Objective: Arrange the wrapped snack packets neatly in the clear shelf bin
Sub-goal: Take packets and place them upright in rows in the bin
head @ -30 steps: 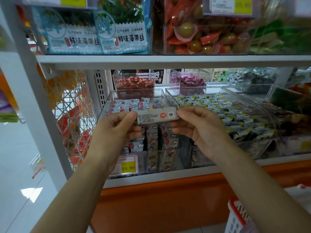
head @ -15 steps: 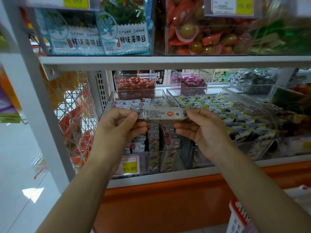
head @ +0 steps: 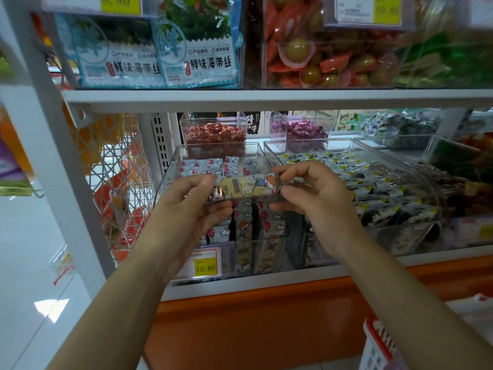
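Cartoon-printed grey packet [head: 246, 187]; yellow price tag [head: 205, 267].

snack packet [head: 246, 187] | level, pinched at its ends: left hand [head: 186, 209], right hand [head: 312, 201] | clear bin [head: 165, 180] just below, packets [head: 202, 166] behind the grip

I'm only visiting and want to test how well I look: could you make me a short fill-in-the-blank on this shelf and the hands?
The left hand and right hand hold the snack packet by its two ____.
The yellow price tag on the clear bin reads ____.
The box right behind that bin holds ____ sweets.
Missing words: ends; 15.80; red.
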A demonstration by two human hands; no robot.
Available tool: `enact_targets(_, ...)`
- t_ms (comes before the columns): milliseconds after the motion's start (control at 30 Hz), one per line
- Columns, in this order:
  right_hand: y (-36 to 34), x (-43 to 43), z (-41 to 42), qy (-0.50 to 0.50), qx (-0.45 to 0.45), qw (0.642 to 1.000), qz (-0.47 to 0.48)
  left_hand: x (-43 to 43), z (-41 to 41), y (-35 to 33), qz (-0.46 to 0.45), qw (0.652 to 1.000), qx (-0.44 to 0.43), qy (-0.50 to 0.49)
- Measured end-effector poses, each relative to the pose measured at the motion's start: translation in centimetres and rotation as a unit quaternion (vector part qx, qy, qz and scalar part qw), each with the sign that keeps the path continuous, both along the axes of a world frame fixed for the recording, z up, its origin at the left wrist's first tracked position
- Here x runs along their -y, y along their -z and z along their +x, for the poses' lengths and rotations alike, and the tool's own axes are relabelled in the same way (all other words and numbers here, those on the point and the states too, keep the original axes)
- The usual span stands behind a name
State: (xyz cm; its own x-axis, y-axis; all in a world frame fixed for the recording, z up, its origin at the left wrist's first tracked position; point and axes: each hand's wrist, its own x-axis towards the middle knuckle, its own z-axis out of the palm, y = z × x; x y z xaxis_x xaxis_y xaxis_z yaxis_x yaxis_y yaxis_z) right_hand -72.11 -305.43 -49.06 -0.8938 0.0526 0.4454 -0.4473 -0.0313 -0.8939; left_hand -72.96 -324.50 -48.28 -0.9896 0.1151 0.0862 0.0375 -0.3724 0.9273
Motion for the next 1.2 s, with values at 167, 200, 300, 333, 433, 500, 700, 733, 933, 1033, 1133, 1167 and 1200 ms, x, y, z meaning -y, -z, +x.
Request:
enact_targets(167, 0.6, 0.2, -0.4, -0.003, 0.045, 0.998, -0.036, -0.2, 0.1, 0.4, -0.085, 0.995, -0.052, -0.027)
enact_targets(200, 0.7, 0.2, -0.5, 0.013, 0.045, 0.999, -0.012, -0.3, 0.2, 0.5, -0.119, 0.990, -0.068, -0.040)
enact_targets(300, 0.8, 0.5, -0.5, 0.038, 0.035, 0.998, 0.029, -0.4, 0.3, 0.6, -0.172, 0.977, -0.114, -0.057)
enact_targets(333, 0.8, 0.5, -0.5, 0.038, 0.035, 0.998, 0.028, -0.3, 0.3, 0.5, -0.170, 0.977, -0.124, -0.045)
enact_targets(433, 0.7, 0.7, -0.4, 0.043, 0.042, 0.998, 0.025, -0.4, 0.5, 0.2, -0.169, 0.973, -0.157, 0.008)
enact_targets(500, 0.6, 0.7, -0.4, 0.054, 0.052, 0.997, 0.028, -0.6, 0.7, 0.2, -0.197, 0.964, -0.180, 0.013)
enact_targets(700, 0.5, 0.5, -0.5, 0.127, 0.043, 0.991, 0.027, -1.0, 1.0, 0.3, -0.257, 0.935, -0.241, 0.030)
enact_targets(733, 0.5, 0.4, -0.6, 0.141, 0.045, 0.989, 0.026, -1.1, 1.1, 0.3, -0.269, 0.929, -0.253, 0.035)
enact_targets(933, 0.1, 0.1, -0.4, 0.089, 0.054, 0.994, -0.023, -1.4, 1.1, 0.3, -0.241, 0.939, -0.245, 0.003)
enact_targets(1033, 0.2, 0.4, -0.2, 0.055, 0.039, 0.997, 0.026, -1.2, 0.7, 0.4, -0.218, 0.954, -0.206, -0.016)
enact_targets(1133, 0.3, 0.5, -0.2, 0.088, 0.018, 0.995, 0.043, -1.3, 0.7, 0.4, -0.223, 0.953, -0.204, -0.014)
enact_targets(1167, 0.3, 0.5, -0.2, 0.096, 0.011, 0.994, 0.044, -1.3, 0.8, 0.4, -0.231, 0.950, -0.211, -0.017)
enact_targets(1200, 0.3, 0.5, -0.3, 0.106, 0.004, 0.993, 0.048, -1.3, 0.8, 0.4, -0.237, 0.947, -0.217, -0.019)
